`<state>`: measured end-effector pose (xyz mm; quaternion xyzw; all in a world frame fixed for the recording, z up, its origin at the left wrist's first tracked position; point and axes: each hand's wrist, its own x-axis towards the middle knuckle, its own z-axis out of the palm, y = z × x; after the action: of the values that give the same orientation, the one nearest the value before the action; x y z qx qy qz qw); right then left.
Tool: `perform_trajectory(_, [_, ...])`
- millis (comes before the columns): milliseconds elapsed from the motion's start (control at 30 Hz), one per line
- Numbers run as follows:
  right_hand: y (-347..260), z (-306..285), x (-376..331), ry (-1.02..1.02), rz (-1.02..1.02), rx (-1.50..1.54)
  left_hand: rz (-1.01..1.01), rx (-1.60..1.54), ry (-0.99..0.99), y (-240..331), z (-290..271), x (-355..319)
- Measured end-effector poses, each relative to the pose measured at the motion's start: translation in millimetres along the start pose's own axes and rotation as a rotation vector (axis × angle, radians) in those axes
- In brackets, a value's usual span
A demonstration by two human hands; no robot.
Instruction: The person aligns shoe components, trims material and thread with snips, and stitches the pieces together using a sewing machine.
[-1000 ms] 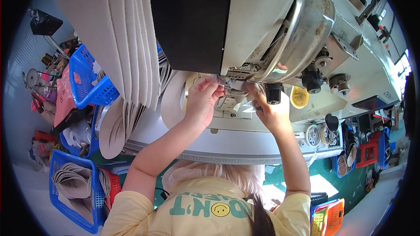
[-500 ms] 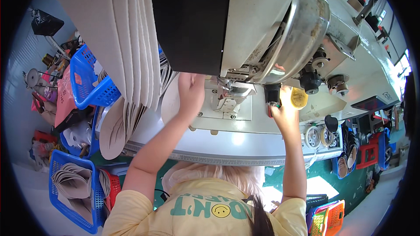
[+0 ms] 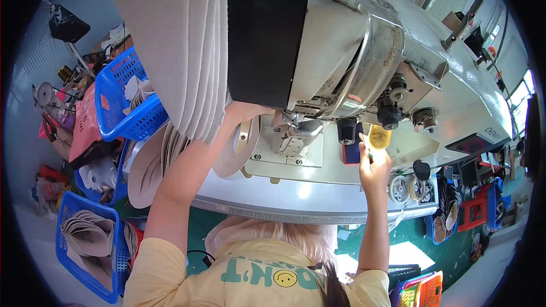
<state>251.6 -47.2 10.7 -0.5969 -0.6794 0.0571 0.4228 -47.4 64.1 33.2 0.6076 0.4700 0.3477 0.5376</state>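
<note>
A white sewing machine (image 3: 330, 40) with a black box-shaped head cover fills the centre. My left hand (image 3: 244, 112) reaches in beneath the cover, its fingers mostly hidden, near the presser foot (image 3: 296, 133). Under that wrist a curved beige-grey shoe piece (image 3: 230, 159) with a slot lies on the machine bed; whether the fingers grip it is hidden. My right hand (image 3: 375, 165) is closed, thumb and index finger forward, around a slim small tool whose kind I cannot make out. Beside it are a yellow cup-like part (image 3: 379, 136) and a flat dark-blue and red object (image 3: 351, 150).
Layered beige-grey pieces (image 3: 193, 51) hang close at upper left, with more folded pieces (image 3: 149, 165) below. Blue baskets (image 3: 114, 119) stand at the left, one holding stacked pieces (image 3: 88, 230). Bobbin-like wheels (image 3: 401, 189) sit at the table's right; colourful baskets (image 3: 418, 290) stand lower right.
My right hand has drawn back slightly from the machine's dark knob, and the slim tool now shows in it. My left hand has gone further under the cover. The view has shifted somewhat.
</note>
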Motion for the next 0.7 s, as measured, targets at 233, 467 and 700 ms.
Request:
perform_trajectory(233, [-33,20,-18,-0.106,-0.146,0.331,0.138,-0.404,0.188,-18,30,-35])
perform_trajectory(467, [-80,45,-31,-0.136,-0.307,0.180,0.229,-0.485,0.375,-45,68,-103])
perform_trajectory(700, [-83,48,-28,-0.081,-0.400,-0.006,0.261,-0.420,0.408,-41,68,-104])
